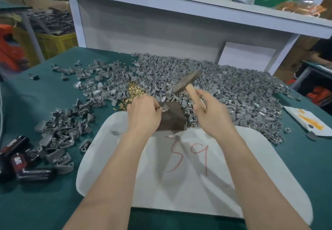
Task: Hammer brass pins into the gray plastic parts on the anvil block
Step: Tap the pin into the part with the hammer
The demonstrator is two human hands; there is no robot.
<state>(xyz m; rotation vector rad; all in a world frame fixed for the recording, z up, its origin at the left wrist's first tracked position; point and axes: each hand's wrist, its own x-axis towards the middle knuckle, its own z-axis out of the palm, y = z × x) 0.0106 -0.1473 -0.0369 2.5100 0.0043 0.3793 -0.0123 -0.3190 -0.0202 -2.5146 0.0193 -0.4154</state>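
A surface (296,176) covered in dark green cloth filled the view, with a white shelf (179,2) standing over its far edge. Near the middle, a dark brown anvil block (170,116) sat at the far end of a white mat (251,185) marked in red with "39". On the block's top face lay one gray plastic part (164,108), pinched between the fingertips of the left hand (143,111), which rested against the block's left side. Whether a pin stood in the part could not be made out.

The right hand (212,115) was curled around the wooden handle of a hammer (187,84), just right of the block. Its blurred metal head was raised above the block's far edge and tilted up to the right, clear of the part.

Just beyond the left hand lay a small mound of brass pins (133,89), a few scattered toward the mat. Behind and to the right of the block spread a large heap of gray parts (233,86), reaching the shelf's foot. A smaller pile (61,131) of the same parts lay to the left of the mat, and several black objects (21,163) with white lettering sat at the surface's left edge. A white and yellow packet (305,120) lay on the right. Off the surface to the far left stood a yellow crate (57,43).
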